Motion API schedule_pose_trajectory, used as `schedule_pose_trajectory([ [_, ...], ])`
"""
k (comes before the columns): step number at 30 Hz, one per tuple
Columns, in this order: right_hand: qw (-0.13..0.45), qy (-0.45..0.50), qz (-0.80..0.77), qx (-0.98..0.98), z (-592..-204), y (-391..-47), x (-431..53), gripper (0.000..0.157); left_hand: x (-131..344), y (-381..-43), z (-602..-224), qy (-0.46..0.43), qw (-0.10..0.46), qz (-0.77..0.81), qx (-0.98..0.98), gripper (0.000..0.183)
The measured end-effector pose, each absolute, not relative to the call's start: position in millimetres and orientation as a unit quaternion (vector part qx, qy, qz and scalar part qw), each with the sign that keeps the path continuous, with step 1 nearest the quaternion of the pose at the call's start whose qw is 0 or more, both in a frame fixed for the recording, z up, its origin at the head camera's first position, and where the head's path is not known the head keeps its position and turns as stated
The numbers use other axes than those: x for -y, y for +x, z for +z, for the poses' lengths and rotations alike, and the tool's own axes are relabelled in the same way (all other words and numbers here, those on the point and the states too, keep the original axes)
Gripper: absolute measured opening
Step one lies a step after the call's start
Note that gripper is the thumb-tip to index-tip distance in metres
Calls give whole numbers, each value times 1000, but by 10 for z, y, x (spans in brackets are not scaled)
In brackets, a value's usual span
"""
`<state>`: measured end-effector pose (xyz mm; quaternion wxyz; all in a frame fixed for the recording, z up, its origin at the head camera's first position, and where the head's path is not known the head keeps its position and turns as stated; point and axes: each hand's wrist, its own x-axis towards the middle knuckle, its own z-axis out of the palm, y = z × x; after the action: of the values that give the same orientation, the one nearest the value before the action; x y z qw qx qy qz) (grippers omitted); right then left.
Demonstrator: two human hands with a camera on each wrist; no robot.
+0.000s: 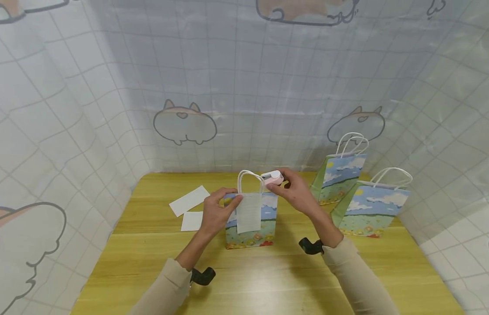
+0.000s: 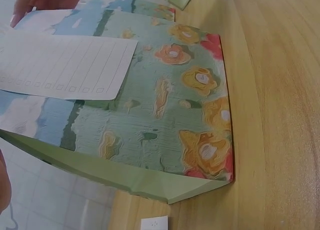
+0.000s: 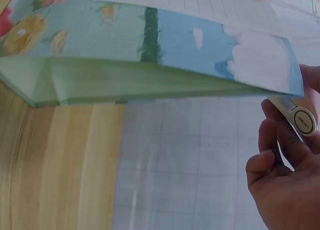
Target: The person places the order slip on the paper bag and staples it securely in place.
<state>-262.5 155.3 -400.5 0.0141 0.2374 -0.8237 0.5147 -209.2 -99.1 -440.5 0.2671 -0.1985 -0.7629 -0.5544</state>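
A paper gift bag point(image 1: 269, 225) with a painted sky and flowers stands upright on the table, its white twisted handles point(image 1: 247, 173) raised. A white lined paper slip point(image 1: 249, 214) with small checkboxes lies against the bag's front, its top at the rim. My left hand point(image 1: 217, 210) pinches the slip and the bag's rim, thumb in front. My right hand point(image 1: 295, 190) holds a small pink and white stapler point(image 1: 272, 177) at the rim's right side, beside the handles. In the right wrist view the stapler point(image 3: 303, 121) is partly hidden by the fingers.
Two matching gift bags stand at the right, one farther back point(image 1: 343, 175) and one nearer point(image 1: 376, 210). More paper slips point(image 1: 189, 201) lie left of the left hand. A cartoon-printed curtain point(image 1: 244, 96) hangs around the wooden table point(image 1: 149, 262).
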Motion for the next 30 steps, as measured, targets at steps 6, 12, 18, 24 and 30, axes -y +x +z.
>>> schedule_pose_trajectory([
  [6, 11, 255, 497, 829, -3936, -2632, -1450, 41, 993, -2085, -4371, -202, 269, -557, 759, 13],
  [12, 6, 272, 487, 830, -3884, -2640, -1405, 41, 997, -2124, -4402, -201, 278, -545, 765, 13],
  [18, -5, 294, 482, 825, -3814, -2614, -1368, 41, 1034, -2290, -4628, -202, 288, -544, 762, 15],
  [24, -11, 305, 472, 827, -3769, -2588, -1317, 37, 1060, -2320, -4666, -205, 299, -535, 763, 15],
  [30, -1, 328, 440, 836, -3707, -2566, -1251, 35, 1072, -2323, -4655, -205, 297, -531, 766, 12],
])
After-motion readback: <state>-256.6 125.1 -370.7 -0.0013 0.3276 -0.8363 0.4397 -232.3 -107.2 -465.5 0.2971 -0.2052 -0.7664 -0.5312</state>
